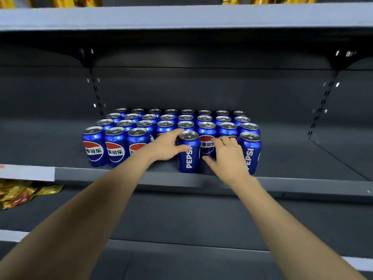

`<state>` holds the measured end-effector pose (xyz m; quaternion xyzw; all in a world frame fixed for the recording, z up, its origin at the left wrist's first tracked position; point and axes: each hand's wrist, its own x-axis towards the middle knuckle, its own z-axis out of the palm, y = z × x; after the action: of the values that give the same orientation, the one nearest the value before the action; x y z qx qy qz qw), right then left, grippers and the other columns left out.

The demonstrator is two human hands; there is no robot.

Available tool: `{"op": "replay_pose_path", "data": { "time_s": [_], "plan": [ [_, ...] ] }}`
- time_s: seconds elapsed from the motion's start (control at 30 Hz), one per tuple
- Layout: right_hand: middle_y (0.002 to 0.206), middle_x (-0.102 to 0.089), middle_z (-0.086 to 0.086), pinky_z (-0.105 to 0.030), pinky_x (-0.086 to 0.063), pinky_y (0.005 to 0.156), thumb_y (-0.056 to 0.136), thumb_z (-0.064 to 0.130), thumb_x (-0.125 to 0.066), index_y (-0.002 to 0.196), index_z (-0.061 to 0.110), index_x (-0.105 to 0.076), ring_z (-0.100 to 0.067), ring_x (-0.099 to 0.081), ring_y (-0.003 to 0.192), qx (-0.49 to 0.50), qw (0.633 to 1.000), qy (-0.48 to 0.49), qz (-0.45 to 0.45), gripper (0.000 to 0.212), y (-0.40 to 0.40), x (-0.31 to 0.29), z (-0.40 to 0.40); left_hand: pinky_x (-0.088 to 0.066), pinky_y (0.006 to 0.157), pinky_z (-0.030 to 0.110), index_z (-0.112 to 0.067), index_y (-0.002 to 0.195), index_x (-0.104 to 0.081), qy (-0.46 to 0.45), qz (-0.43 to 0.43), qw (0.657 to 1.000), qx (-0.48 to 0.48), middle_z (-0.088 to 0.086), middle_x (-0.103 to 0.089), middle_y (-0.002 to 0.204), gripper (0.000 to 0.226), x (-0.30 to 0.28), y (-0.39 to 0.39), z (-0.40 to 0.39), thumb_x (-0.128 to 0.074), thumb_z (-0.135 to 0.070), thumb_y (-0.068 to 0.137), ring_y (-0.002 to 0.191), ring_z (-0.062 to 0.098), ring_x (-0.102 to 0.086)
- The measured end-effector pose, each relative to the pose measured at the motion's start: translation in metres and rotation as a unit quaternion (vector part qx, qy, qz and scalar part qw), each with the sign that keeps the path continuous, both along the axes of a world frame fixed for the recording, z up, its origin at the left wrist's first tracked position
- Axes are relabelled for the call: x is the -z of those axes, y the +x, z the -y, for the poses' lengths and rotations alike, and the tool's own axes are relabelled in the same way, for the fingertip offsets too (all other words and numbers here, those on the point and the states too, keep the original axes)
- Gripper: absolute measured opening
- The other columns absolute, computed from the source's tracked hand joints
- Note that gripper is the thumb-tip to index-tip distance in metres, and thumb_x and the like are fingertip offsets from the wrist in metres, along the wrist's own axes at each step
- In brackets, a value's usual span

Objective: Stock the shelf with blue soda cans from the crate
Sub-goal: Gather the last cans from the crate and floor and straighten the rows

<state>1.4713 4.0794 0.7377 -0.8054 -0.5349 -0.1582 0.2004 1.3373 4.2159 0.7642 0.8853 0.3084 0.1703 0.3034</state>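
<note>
On shelf (201,178): upright blue can (188,152), silver top; white PEPSI lettering

Blue soda cans (189,152): metal, glossy printed blue skin with sharp highlights, bare silvery brushed-looking lids. Shelf (292,150): painted sheet metal by the look, matt dark grey, smooth; front lip the same finish. Slotted uprights (96,91) matt dark metal. Price strip (26,173) on the shelf edge: white, matt. Snack packets (22,193) lower left: crinkled yellow film, shiny. Yellow cans (282,0) on the upper shelf: glossy.
</note>
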Motion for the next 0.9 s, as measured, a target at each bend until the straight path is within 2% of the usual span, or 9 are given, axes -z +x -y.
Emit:
{"op": "replay_pose_path", "data": {
  "time_s": [0.1,0.27,0.43,0.5,0.6,0.67,0.73,0.83,0.9],
  "plan": [
    [0.132,-0.049,-0.009,-0.035,-0.033,0.100,0.087,0.044,-0.062,0.136,0.010,-0.044,-0.028,-0.038,0.124,0.027,0.994,-0.017,-0.105,0.062,-0.015,0.008,-0.009,-0.037,0.084,0.024,-0.015,0.143,-0.034,0.061,-0.064,0.995,0.036,0.012,-0.052,0.130,0.059,-0.009,-0.009,-0.007,-0.058,-0.033,0.092,0.108,0.027,-0.054],
    [0.133,-0.051,-0.009,-0.039,-0.037,0.102,0.085,0.043,-0.065,0.138,0.010,-0.041,-0.029,-0.040,0.127,0.037,0.969,-0.045,-0.239,0.066,-0.026,0.022,-0.023,-0.035,0.107,0.030,-0.019,0.147,-0.028,0.060,-0.067,0.992,0.092,0.000,-0.041,0.145,0.060,-0.013,-0.017,-0.019,-0.056,-0.029,0.094,0.130,0.019,-0.042],
    [0.136,-0.052,0.000,-0.043,-0.039,0.104,0.079,0.043,-0.069,0.140,0.024,-0.038,-0.022,-0.046,0.126,0.009,0.944,-0.069,-0.324,0.071,-0.024,0.027,-0.033,-0.032,0.098,0.020,-0.027,0.143,-0.036,0.129,-0.052,0.981,0.136,-0.006,-0.045,0.143,0.052,-0.014,-0.018,-0.024,-0.054,-0.026,0.095,0.126,0.014,-0.043],
    [0.134,-0.054,0.000,-0.043,-0.038,0.105,0.079,0.037,-0.068,0.141,0.028,-0.035,-0.022,-0.047,0.125,-0.007,0.941,-0.082,-0.329,0.071,-0.026,0.030,-0.038,-0.027,0.106,0.023,-0.027,0.144,-0.036,0.150,-0.057,0.977,0.138,-0.003,-0.034,0.150,0.051,-0.014,-0.018,-0.025,-0.053,-0.026,0.095,0.136,0.015,-0.033],
    [0.126,-0.057,-0.009,-0.040,-0.040,0.100,0.084,0.023,-0.060,0.139,0.018,-0.034,-0.028,-0.050,0.119,0.014,0.944,-0.059,-0.323,0.061,-0.041,0.037,-0.047,-0.021,0.115,0.036,-0.025,0.145,-0.035,0.215,-0.115,0.962,0.120,0.001,-0.015,0.157,0.052,-0.020,-0.018,-0.022,-0.051,-0.034,0.095,0.143,0.021,-0.019],
    [0.122,-0.058,-0.014,-0.037,-0.041,0.096,0.086,0.021,-0.056,0.138,0.009,-0.032,-0.032,-0.050,0.117,0.045,0.958,-0.036,-0.282,0.059,-0.056,0.043,-0.053,-0.024,0.111,0.040,-0.021,0.141,-0.043,0.311,-0.153,0.933,0.092,0.001,-0.021,0.156,0.055,-0.025,-0.017,-0.016,-0.048,-0.048,0.093,0.140,0.022,-0.025],
    [0.123,-0.057,-0.015,-0.034,-0.037,0.097,0.087,0.023,-0.054,0.143,0.001,-0.025,-0.032,-0.047,0.118,0.062,0.971,-0.021,-0.230,0.066,-0.072,0.050,-0.057,-0.028,0.106,0.041,-0.020,0.132,-0.052,0.382,-0.169,0.906,0.069,0.001,-0.039,0.146,0.059,-0.027,-0.014,-0.011,-0.045,-0.059,0.089,0.133,0.022,-0.034],
    [0.121,-0.058,-0.015,-0.034,-0.032,0.104,0.088,0.022,-0.050,0.147,0.001,-0.020,-0.031,-0.043,0.122,0.048,0.981,0.004,-0.188,0.070,-0.087,0.061,-0.059,-0.033,0.099,0.037,-0.016,0.123,-0.058,0.419,-0.187,0.888,0.035,0.002,-0.054,0.127,0.058,-0.024,-0.009,-0.012,-0.045,-0.060,0.088,0.120,0.021,-0.044],
    [0.121,-0.058,-0.015,-0.033,-0.027,0.110,0.088,0.020,-0.047,0.145,0.003,-0.030,-0.031,-0.038,0.128,0.028,0.984,0.002,-0.173,0.062,-0.092,0.066,-0.058,-0.034,0.097,0.036,-0.015,0.125,-0.057,0.422,-0.191,0.886,0.021,0.003,-0.055,0.124,0.056,-0.023,-0.012,-0.015,-0.047,-0.057,0.088,0.118,0.021,-0.046]
  ]
}}
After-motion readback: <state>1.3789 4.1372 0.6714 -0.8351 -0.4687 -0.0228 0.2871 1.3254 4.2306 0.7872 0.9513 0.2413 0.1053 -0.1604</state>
